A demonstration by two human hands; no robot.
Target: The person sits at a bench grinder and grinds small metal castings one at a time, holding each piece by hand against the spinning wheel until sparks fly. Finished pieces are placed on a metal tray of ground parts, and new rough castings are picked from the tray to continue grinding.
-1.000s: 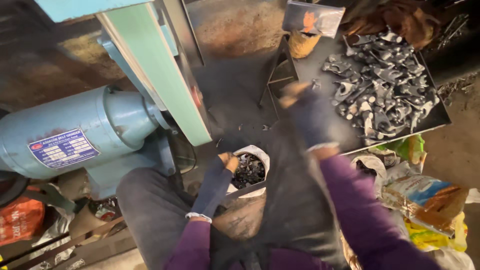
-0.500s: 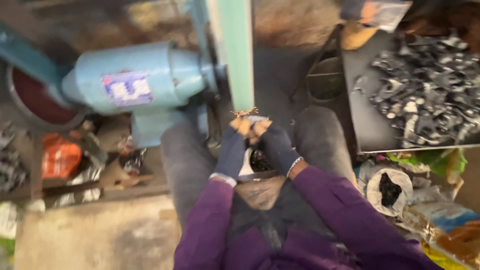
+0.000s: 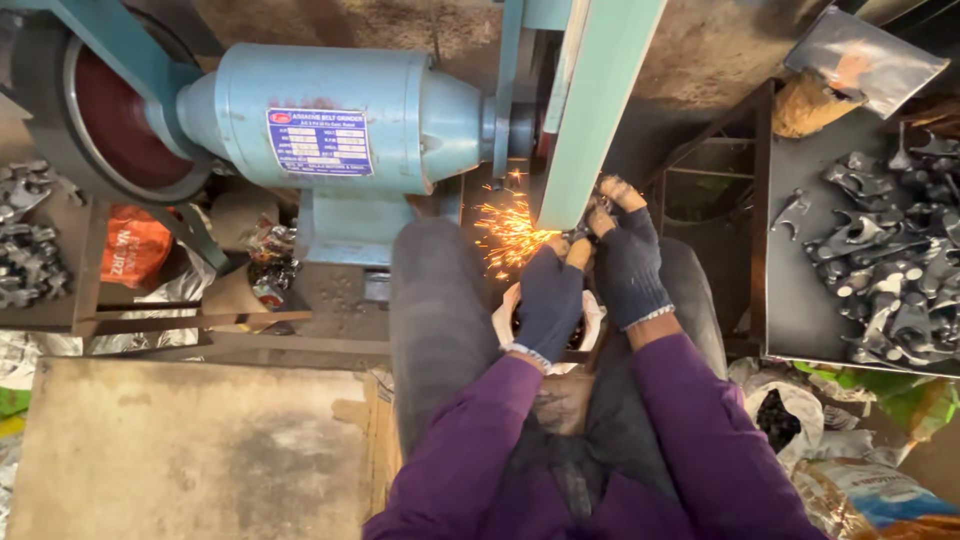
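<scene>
Both hands wear dark fingerless gloves and meet at the lower edge of a pale green grinding belt (image 3: 590, 120). My left hand (image 3: 552, 295) and my right hand (image 3: 625, 255) together pinch a small metal part (image 3: 583, 235), mostly hidden by the fingers, against the belt. Orange sparks (image 3: 510, 232) spray to the left from the contact point. Purple sleeves cover both arms, and my knees in dark trousers frame the hands.
A light blue motor housing (image 3: 330, 120) with a red wheel (image 3: 120, 110) stands left of the belt. A dark tray (image 3: 790, 290) at right holds several grey metal castings (image 3: 890, 260). A white bag of dark parts (image 3: 585, 335) sits between my knees. More castings (image 3: 25, 240) lie far left.
My right hand came back from the tray at right and joined the left hand at the belt. Sparks now fly. The view swung left and closer to the grinder.
</scene>
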